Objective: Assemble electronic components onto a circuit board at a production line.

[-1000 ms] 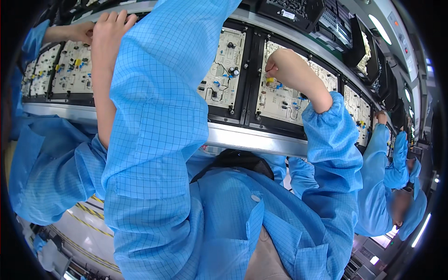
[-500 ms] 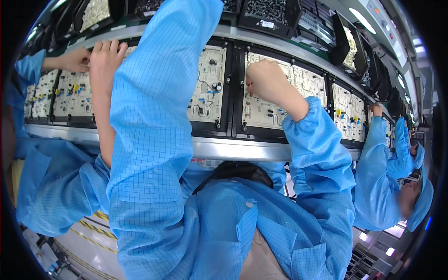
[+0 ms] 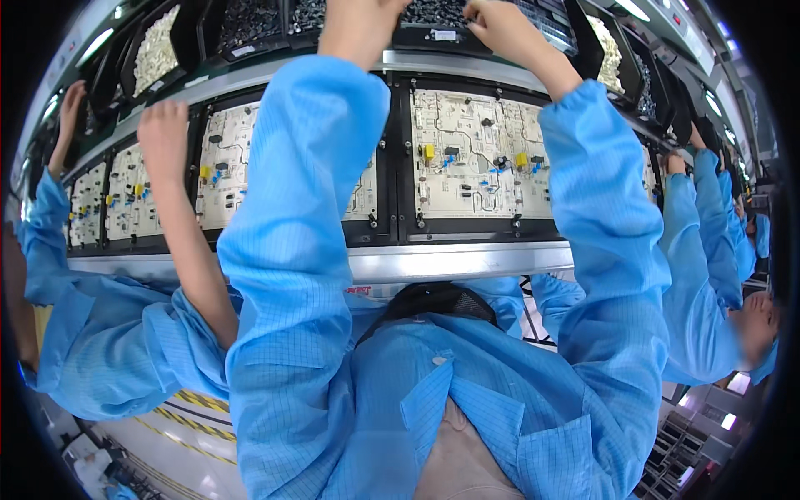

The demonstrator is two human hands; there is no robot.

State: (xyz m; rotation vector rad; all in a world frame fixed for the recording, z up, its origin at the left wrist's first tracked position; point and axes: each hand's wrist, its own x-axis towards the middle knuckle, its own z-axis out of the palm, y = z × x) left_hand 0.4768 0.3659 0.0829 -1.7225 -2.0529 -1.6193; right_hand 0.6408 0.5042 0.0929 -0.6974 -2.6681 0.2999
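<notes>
Both my arms, in blue gridded sleeves, reach over a row of framed circuit boards to dark parts bins at the top of the view. My left hand [image 3: 360, 32] is bent at a bin of small black parts [image 3: 308, 15]; its fingertips are cut off by the upper edge. To its right, my right hand [image 3: 510, 33] hangs over another bin of dark parts [image 3: 437, 13], thumb and fingers curled close together. Whatever they may hold is too small to make out. Below lies a pale circuit board [image 3: 467, 187] carrying yellow, blue and black components. My left sleeve partly hides a neighbouring board [image 3: 360, 200].
A metal rail [image 3: 450, 260] runs along the near side of the boards. Bins of white parts [image 3: 157, 52] stand at the back left and right. A co-worker's hand [image 3: 164, 137] is raised close to my left arm; another co-worker's hand [image 3: 675, 163] is at the far right.
My right hand has left the board and risen to the bins. My left hand, previously beyond the upper edge, now partly shows. A board with yellow components now lies in front of me.
</notes>
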